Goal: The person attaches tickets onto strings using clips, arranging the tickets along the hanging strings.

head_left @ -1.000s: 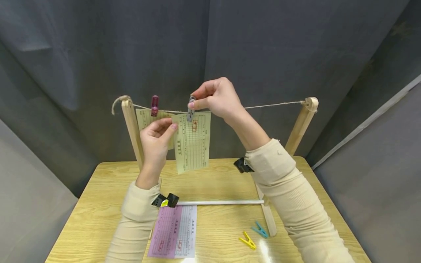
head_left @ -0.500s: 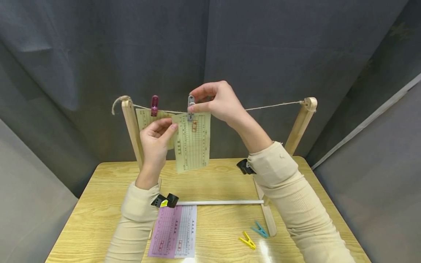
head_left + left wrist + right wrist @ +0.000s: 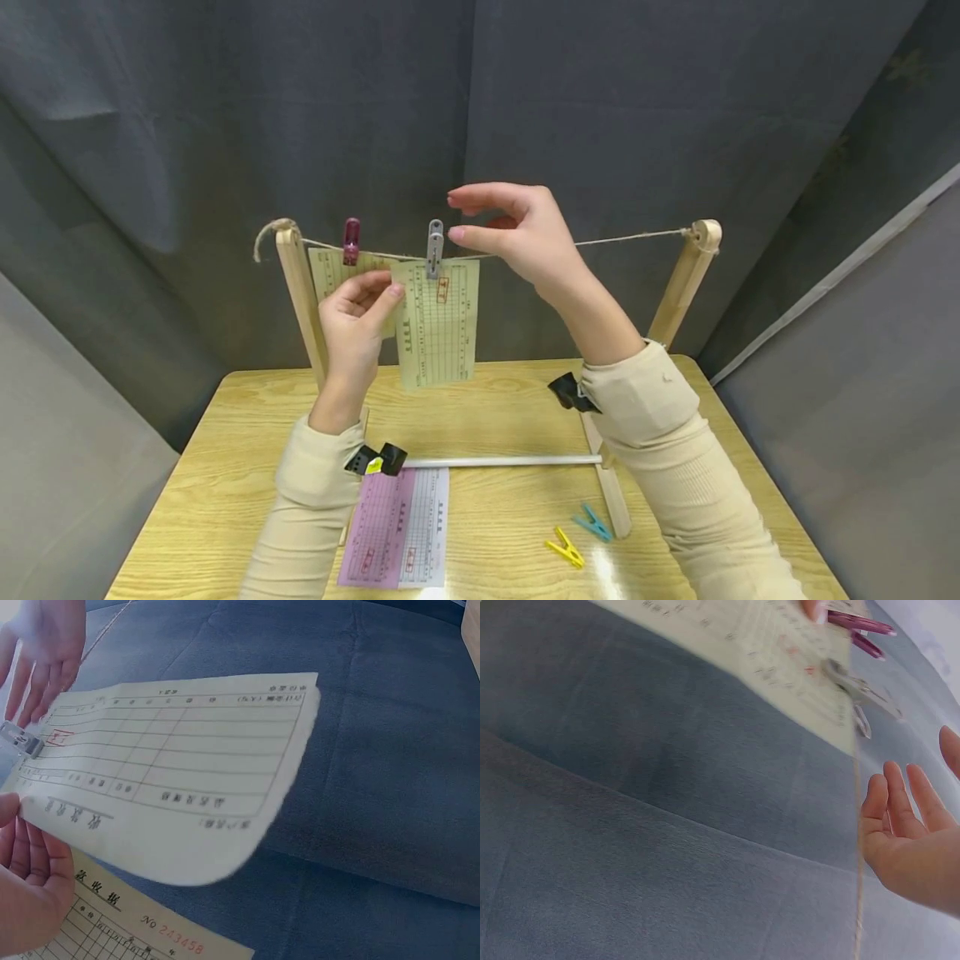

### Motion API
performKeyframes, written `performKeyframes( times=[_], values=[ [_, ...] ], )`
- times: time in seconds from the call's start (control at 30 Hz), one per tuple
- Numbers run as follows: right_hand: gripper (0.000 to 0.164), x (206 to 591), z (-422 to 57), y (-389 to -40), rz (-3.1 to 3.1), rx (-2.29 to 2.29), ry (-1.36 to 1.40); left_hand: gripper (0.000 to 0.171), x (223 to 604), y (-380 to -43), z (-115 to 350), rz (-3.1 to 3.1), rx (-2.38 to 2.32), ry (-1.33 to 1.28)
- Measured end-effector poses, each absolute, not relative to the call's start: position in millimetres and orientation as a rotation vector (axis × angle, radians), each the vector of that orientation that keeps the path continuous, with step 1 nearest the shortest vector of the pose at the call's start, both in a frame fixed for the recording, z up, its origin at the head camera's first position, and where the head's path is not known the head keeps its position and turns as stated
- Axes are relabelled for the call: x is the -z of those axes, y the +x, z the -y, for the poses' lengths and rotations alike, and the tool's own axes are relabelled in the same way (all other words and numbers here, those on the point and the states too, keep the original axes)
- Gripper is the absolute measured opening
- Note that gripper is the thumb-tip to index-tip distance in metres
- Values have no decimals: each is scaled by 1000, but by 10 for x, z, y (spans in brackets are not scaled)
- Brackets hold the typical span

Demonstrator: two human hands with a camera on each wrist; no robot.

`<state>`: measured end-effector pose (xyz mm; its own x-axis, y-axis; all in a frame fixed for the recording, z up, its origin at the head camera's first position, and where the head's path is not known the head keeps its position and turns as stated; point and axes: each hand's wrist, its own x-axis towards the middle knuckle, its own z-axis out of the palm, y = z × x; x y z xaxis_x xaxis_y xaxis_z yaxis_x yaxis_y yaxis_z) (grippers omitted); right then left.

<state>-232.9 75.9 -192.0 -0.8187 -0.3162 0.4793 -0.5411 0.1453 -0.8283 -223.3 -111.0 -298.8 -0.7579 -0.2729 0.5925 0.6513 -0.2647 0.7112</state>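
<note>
A yellow receipt slip (image 3: 437,333) hangs from the string (image 3: 630,239), clamped near the middle of its top edge by a grey clothespin (image 3: 434,248). My left hand (image 3: 356,321) pinches the slip's upper left edge between thumb and fingers. Just right of the clothespin is my right hand (image 3: 525,233), its thumb and fingers parted and holding nothing; the right wrist view shows the same gap beside the grey clothespin (image 3: 862,694). Behind my left hand, a second yellow slip (image 3: 324,271) hangs from a dark red clothespin (image 3: 351,242), partly hidden.
Wooden posts (image 3: 686,279) carry the string at both ends, with a white crossbar (image 3: 502,461) low between them. On the table (image 3: 510,533) lie a purple slip (image 3: 378,525), a white slip (image 3: 427,525), a yellow clothespin (image 3: 565,548) and a blue clothespin (image 3: 593,523).
My right hand has let go of the grey clothespin and moved right, its fingers spreading. The clothespin stays on the string and slip. My left hand has kept its place.
</note>
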Motion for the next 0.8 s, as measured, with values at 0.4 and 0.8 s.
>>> performKeyframes(
  times=[0.4,0.8],
  values=[
    [28,2113,-1021,-2050,2046,-1881,853,19,2994,-2124,1168,1412,1967,-419],
    [22,2440,-1250,-1910,2100,-1856,814,13,3020,-1938,1224,1436,1891,-513]
  ],
)
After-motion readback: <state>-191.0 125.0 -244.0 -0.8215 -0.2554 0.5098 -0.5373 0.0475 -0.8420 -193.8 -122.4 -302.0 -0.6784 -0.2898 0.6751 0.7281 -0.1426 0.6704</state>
